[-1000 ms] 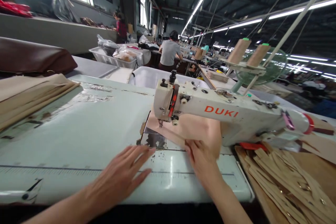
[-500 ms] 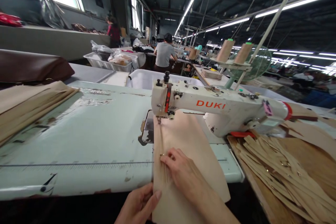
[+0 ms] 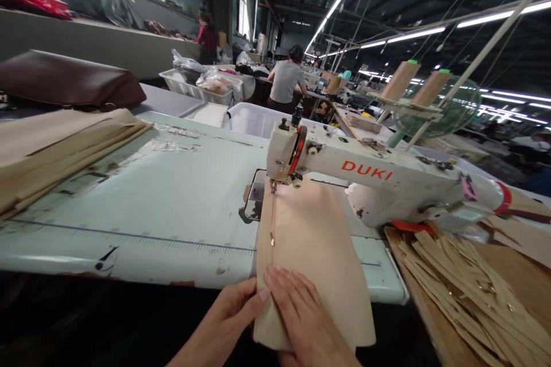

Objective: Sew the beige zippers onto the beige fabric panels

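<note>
A beige fabric panel [image 3: 318, 241] lies under the presser foot [image 3: 273, 186] of a white sewing machine [image 3: 327, 163] and hangs over the table's front edge. Along its left side runs a zipper with a small metal zipper pull [image 3: 272, 239]. My left hand [image 3: 235, 312] pinches the panel's left edge near the front, thumb on top, the other fingers partly hidden. Just right of it, my right hand [image 3: 301, 312] lies flat on the panel, fingers stretched toward the zipper's near end.
Stacked beige pieces [image 3: 64, 155] and a brown leather-like piece [image 3: 73, 83] lie at left. Beige strips with metal pieces [image 3: 465, 292] cover a wooden board at right. Thread cones [image 3: 400, 81] stand behind the machine; a person [image 3: 286, 80] sits farther back.
My right hand has let go of the zipper pull, drawn back toward me and flattened on the panel. The zipper now lies closed and flat. The view has shifted left.
</note>
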Motion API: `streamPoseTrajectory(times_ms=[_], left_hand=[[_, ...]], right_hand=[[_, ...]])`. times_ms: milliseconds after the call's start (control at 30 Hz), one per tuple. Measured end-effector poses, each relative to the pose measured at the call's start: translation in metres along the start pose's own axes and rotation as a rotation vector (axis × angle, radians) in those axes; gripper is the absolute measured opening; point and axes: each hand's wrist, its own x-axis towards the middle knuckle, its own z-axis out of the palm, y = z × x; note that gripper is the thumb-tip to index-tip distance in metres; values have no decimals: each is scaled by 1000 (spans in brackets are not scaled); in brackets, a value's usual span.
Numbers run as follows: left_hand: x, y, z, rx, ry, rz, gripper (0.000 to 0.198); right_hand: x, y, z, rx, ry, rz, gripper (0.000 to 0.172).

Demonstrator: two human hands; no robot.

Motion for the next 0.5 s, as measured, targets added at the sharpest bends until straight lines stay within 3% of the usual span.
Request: streamPoseTrajectory(times_ms=[100, 200, 300, 400, 500], left_hand=[[-5, 0, -13, 194, 63, -114, 71], [-11, -2, -22, 262, 191, -195, 69], [-15, -6, -20, 16, 162, -260, 73], [-15, -9, -11, -236, 142, -289, 75], [-13, -8, -6, -333, 162, -316, 67]], right_hand=[[5, -8, -11, 213, 104, 224, 48], [13, -14, -31, 454, 202, 467, 36], [18, -17, -37, 501, 195, 471, 37], [20, -19, -29, 451, 176, 449, 35], [17, -22, -18, 420, 170, 448, 29]])
